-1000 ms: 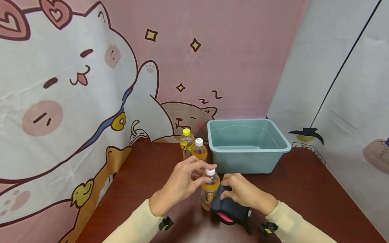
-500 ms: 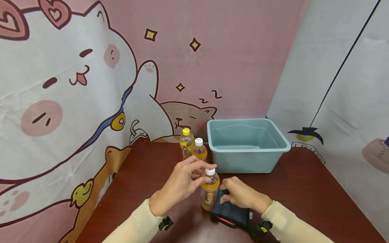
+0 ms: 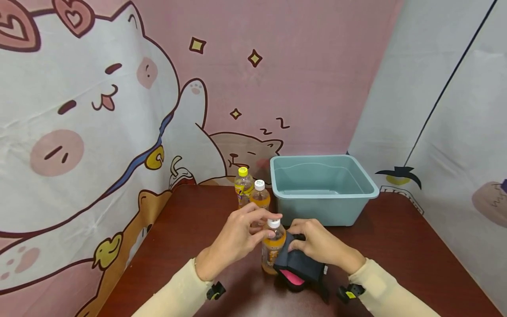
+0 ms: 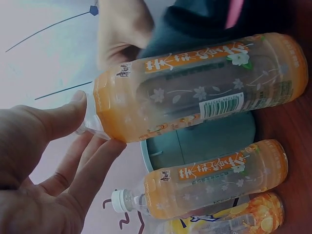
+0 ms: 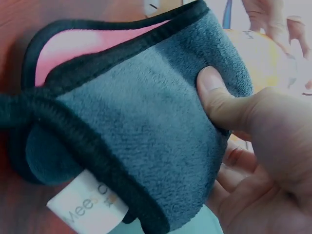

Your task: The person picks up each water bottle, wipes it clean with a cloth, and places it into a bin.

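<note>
- Head view: an orange-drink bottle [image 3: 273, 246] is seen upright on the dark red worktop [image 3: 396, 246], near its front edge, between the two hands.
- Head view: the left hand [image 3: 237, 240] is curled about the bottle's white cap [image 3: 273, 223], which is pinched by thumb and fingertips.
- Head view: the right hand [image 3: 318, 244] is closed on a dark grey cloth [image 3: 297, 266] (pink on its inner face), and the cloth is pressed against the bottle's right side.
- Head view: a second orange-drink bottle [image 3: 259, 196] and a yellow-capped bottle [image 3: 243, 185] are stood just behind, close together; a pale teal tub [image 3: 322, 207] is placed to their right, at the back of the worktop.
- Head view: a cartoon cat backdrop [image 3: 99, 110] is hung behind and to the left.
- Left wrist view: the held bottle [image 4: 204, 85] is shown with its floral label; its neck is gripped between thumb and fingers [image 4: 92, 161] of the left hand. The grey cloth [image 4: 195, 24] is seen touching its far side. The two other bottles [image 4: 214, 178] are lined up beyond it.
- Right wrist view: the cloth [image 5: 136, 126] is clamped by the thumb [image 5: 219, 97] on top with fingers beneath; a white tag [image 5: 85, 204] is stitched to its black-bound edge. The bottle [image 5: 263, 58] is partly visible behind the cloth.
</note>
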